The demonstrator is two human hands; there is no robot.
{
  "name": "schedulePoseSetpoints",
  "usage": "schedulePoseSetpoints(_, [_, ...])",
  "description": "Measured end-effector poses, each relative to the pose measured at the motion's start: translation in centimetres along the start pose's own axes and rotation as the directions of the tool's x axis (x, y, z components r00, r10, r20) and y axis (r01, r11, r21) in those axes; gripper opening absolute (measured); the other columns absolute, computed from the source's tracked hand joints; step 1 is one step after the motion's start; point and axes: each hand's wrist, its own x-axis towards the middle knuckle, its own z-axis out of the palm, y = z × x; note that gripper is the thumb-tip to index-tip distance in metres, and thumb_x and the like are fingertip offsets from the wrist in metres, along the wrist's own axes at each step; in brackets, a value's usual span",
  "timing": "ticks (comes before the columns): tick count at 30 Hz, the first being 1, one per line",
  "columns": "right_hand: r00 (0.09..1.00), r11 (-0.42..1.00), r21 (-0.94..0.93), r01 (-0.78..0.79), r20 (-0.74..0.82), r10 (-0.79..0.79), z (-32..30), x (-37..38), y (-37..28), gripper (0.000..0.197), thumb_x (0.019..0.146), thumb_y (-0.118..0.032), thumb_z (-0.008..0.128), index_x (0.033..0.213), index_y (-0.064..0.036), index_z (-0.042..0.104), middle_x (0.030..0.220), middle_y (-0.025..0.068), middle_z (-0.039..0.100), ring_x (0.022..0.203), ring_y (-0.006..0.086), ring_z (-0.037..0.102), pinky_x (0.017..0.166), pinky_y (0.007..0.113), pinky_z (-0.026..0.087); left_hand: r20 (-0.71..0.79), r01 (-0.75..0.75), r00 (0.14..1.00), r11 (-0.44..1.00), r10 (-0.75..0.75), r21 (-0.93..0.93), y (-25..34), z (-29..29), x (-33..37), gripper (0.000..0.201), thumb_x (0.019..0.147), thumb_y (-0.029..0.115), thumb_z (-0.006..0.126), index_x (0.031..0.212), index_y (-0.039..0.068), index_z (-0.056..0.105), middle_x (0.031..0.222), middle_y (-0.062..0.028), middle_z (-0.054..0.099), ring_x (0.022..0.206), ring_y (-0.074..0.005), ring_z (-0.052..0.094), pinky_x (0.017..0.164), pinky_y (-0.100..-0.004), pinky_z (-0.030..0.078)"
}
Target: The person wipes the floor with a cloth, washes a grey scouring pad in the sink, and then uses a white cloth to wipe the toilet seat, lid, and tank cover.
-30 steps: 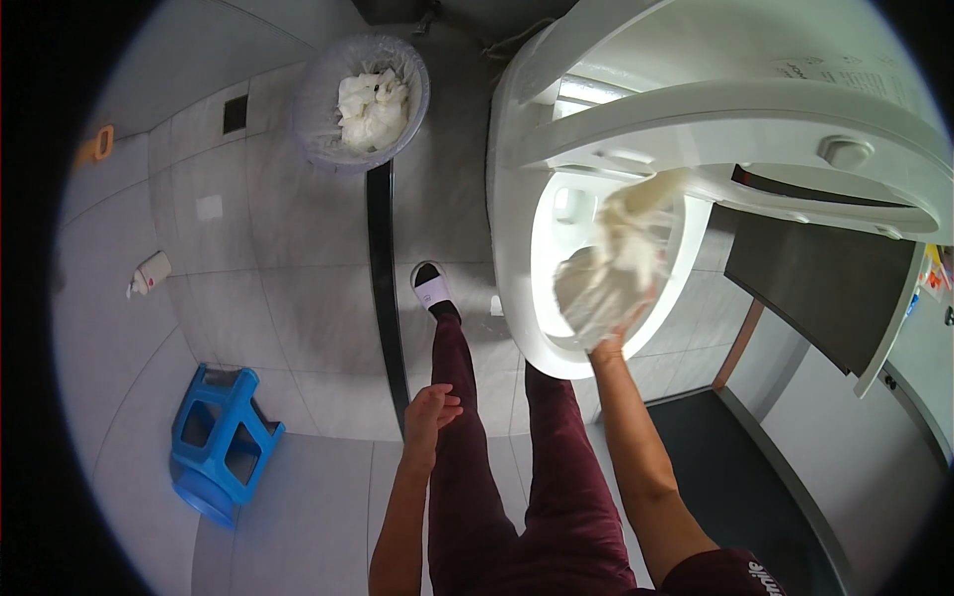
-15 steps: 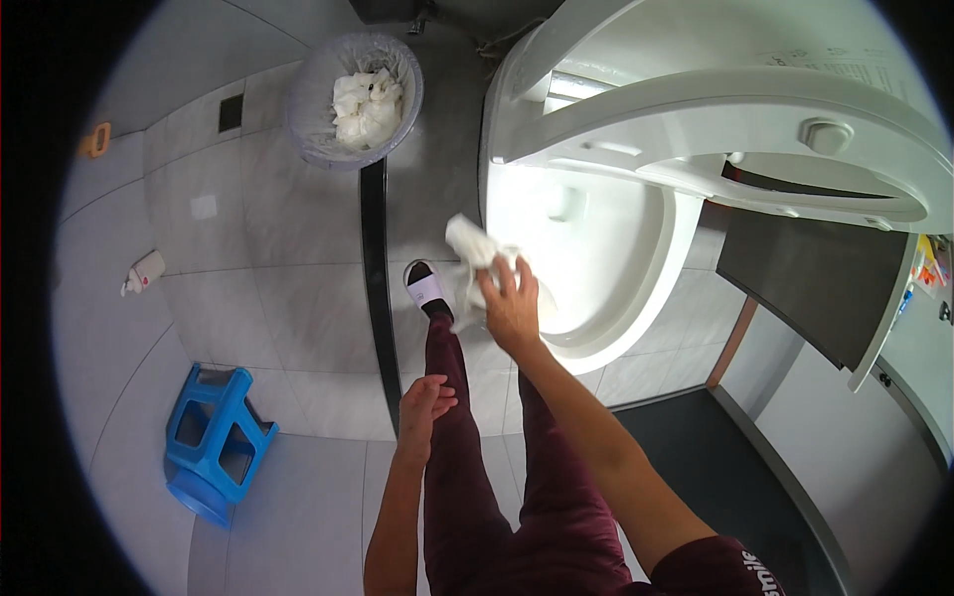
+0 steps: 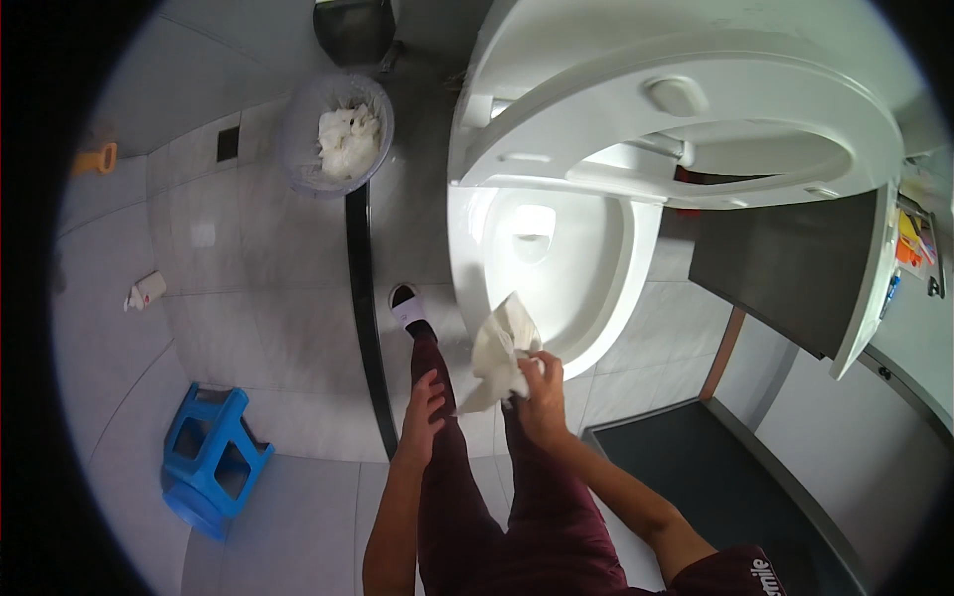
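A blue plastic step stool (image 3: 212,459) lies tipped on the grey tiled floor (image 3: 248,298) at far left, well apart from the person; a small white bottle (image 3: 145,290) lies on the tiles above it, and a round waste bin (image 3: 298,159) filled with crumpled white paper stands near the top; a dark strip (image 3: 363,318) runs down the floor between the bin and the person's legs in maroon trousers (image 3: 477,497); the left hand (image 3: 425,402) rests released, fingers loosely spread, against the left thigh, holding nothing; just to its right, the right hand (image 3: 542,392) grips a crumpled white cloth (image 3: 500,353) by its lower right part, fingers clenched around it; the cloth's long axis runs roughly from lower left to upper right, its upper tip pointing toward the toilet bowl (image 3: 556,258), apparently just touching or overlapping the front rim, though the view does not settle which; the raised white seat and lid (image 3: 686,129) arch above the bowl; a dark mat (image 3: 715,477) lies at lower right.
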Motion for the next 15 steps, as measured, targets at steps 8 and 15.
schedulePoseSetpoints(8, [0.764, 0.873, 0.065, 0.484, 0.455, -0.458, -7.9, -0.1, -7.9, 0.045, 0.071, -0.026, 0.069, 0.110, -0.0090, 0.056, 0.121, 0.0123, 0.045, 0.114, 0.0326, 0.043, 0.095, 0.055, 0.032, 0.465, 0.079, 0.537, 0.508, 0.703, -0.858, 2.3, 4.6, -0.2, 0.059, 0.088, 0.049, 0.035, 0.125, 0.003, 0.039, 0.122, -0.0184, 0.046, 0.116, -0.0337, 0.042, 0.103, -0.0546, 0.022])
schedulePoseSetpoints(15, [0.468, 0.727, -0.472, 0.498, -0.559, -0.684, -27.6, 10.1, -10.8, 0.051, 0.070, -0.010, 0.063, 0.118, -0.0030, 0.048, 0.115, 0.0190, 0.046, 0.104, 0.0344, 0.042, 0.086, 0.042, 0.037, 0.523, 0.077, 0.485, 0.561, 0.701, -0.824, 9.9, 3.4, -3.3, 0.065, 0.085, 0.055, 0.038, 0.130, 0.008, 0.036, 0.127, -0.0203, 0.042, 0.121, -0.0373, 0.035, 0.102, -0.0562, 0.020])
